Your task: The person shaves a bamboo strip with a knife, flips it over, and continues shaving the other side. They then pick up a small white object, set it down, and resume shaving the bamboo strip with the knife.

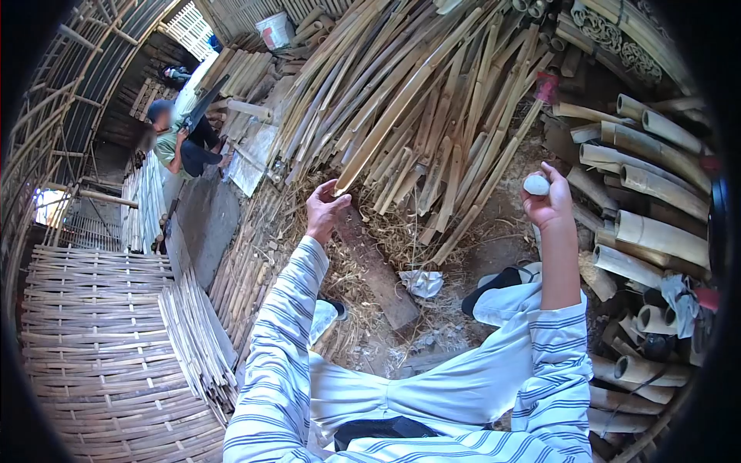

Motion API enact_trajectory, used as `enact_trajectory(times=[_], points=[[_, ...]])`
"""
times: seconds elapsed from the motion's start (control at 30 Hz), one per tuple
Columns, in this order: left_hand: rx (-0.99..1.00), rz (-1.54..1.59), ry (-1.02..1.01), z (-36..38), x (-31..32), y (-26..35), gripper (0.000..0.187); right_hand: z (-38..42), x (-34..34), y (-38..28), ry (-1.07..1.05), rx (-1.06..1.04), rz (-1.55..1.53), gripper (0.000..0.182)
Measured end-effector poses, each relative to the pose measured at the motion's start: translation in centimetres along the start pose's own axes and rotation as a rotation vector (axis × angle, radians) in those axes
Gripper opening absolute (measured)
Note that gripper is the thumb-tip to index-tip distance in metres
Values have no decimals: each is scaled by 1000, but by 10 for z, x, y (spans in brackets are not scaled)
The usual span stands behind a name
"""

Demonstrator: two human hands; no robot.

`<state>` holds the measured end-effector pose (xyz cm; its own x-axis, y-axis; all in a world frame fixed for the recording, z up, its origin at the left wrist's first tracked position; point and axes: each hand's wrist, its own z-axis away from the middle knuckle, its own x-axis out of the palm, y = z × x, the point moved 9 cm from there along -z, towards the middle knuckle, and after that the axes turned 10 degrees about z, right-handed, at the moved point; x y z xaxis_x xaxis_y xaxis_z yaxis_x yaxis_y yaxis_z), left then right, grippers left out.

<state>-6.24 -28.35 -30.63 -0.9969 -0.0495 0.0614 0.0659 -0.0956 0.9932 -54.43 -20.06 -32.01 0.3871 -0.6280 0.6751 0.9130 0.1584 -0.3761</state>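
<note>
My left hand (326,212) pinches the near end of a long split bamboo strip (394,108), which slants up and away over a big pile of similar strips. Out to the right, my right hand (552,202) is closed around a pale thing with a rounded end (536,184). That end looks like the butt of a handle, but the rest is hidden by my fingers and wrist. On the ground between my feet lies a flat wooden board (378,274) among shavings.
Cut bamboo poles (660,235) are stacked along the right side. A woven bamboo panel (108,347) and a bundle of thin slats (197,339) lie at left. Another person (181,143) sits at the upper left. A white bucket (275,31) stands at the back.
</note>
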Motion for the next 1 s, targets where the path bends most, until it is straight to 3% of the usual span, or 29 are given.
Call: enact_trajectory(times=[0.37,0.47,0.6,0.67,0.7,0.83,0.9,1.0], points=[[25,133,82,8,-5,14,48,0,2,2,18,4,45,15],[67,309,79,10,-11,24,47,-3,2,1,-5,-16,32,15],[297,515,293,33,-38,63,23,0,2,0,22,-39,15,15],[428,605,356,42,-56,94,21,0,0,-1,34,-47,25,13],[455,628,488,61,-50,120,21,-4,-2,0,25,-32,23,13],[649,445,560,90,-105,172,27,-9,-4,3,26,6,26,16],[688,411,676,126,-90,219,33,-10,-4,3,30,0,37,15],[816,346,556,136,-109,257,41,-8,-6,4,45,-10,85,13]])
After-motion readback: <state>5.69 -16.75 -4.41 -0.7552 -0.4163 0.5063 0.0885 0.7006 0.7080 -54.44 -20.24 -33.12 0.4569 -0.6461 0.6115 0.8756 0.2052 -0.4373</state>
